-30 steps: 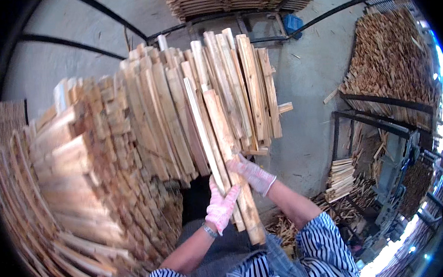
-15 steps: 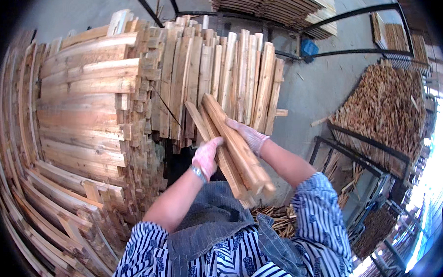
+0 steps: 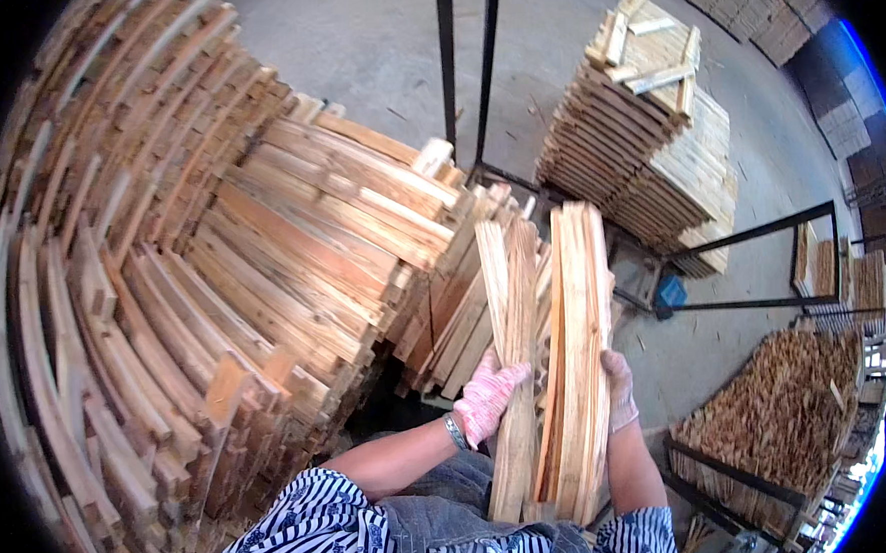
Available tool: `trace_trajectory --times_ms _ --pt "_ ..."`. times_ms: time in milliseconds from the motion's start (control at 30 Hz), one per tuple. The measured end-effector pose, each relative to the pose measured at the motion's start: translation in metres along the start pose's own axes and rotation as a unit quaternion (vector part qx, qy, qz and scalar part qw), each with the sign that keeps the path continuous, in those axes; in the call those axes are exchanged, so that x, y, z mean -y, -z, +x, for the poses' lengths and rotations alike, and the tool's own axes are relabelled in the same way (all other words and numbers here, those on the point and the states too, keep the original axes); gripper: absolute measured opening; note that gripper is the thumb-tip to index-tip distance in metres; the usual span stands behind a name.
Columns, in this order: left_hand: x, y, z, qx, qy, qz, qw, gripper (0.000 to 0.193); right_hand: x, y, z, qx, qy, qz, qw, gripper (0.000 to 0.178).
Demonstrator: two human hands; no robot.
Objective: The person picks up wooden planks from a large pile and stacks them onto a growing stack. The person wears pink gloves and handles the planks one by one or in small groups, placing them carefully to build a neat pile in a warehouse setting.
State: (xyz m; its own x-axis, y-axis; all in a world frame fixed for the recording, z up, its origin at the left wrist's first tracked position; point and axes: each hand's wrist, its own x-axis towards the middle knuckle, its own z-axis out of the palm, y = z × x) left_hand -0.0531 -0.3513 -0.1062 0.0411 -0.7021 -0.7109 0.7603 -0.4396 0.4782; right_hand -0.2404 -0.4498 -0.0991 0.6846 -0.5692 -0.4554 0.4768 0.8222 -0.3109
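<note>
Several wooden strips (image 3: 580, 359) stand lengthwise in front of my body, gathered between my hands. My left hand (image 3: 492, 399), in a pink-and-white knitted glove, is closed around the left-hand wooden strips (image 3: 516, 373), with its thumb across their face. My right hand (image 3: 619, 385), also gloved, grips the outer right edge of the bundle; most of its fingers are hidden behind the wood. A gap parts the left strips from the right ones, and their upper ends fan slightly. Behind them lies a pile of similar wooden strips (image 3: 463, 340).
A large stack of planks (image 3: 301, 244) fills the left side, with more long strips (image 3: 98, 385) curving along the rim. Black metal frame posts (image 3: 450, 76) rise ahead. Stacked boards (image 3: 637, 146), a blue object (image 3: 672, 293) and a bin of wood pieces (image 3: 780, 399) are to the right.
The view has swung left. The strips have gone from a slanted bundle to nearly upright, spread apart, with the wider group at my right hand. Both hands still hold them.
</note>
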Motion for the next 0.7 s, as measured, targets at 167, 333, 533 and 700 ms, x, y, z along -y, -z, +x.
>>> trace_trajectory --times_ms 167,333,533,700 --pt "-0.108 0.017 -0.036 -0.028 -0.209 -0.026 0.977 0.047 0.025 -0.108 0.084 0.016 -0.041 -0.201 0.979 0.063" --pt "-0.166 0.081 -0.039 -0.166 -0.295 -0.063 0.939 0.04 0.001 -0.218 0.206 0.148 -0.069 -0.379 0.911 0.072" --pt "-0.174 0.147 -0.018 -0.299 -0.291 -0.137 0.899 0.072 -0.072 -0.281 0.324 0.196 -0.023 -0.756 0.625 0.083" --pt "-0.144 0.186 0.015 -0.466 -0.273 -0.036 0.841 0.078 -0.154 -0.265 0.32 0.061 0.094 -0.946 0.305 0.074"
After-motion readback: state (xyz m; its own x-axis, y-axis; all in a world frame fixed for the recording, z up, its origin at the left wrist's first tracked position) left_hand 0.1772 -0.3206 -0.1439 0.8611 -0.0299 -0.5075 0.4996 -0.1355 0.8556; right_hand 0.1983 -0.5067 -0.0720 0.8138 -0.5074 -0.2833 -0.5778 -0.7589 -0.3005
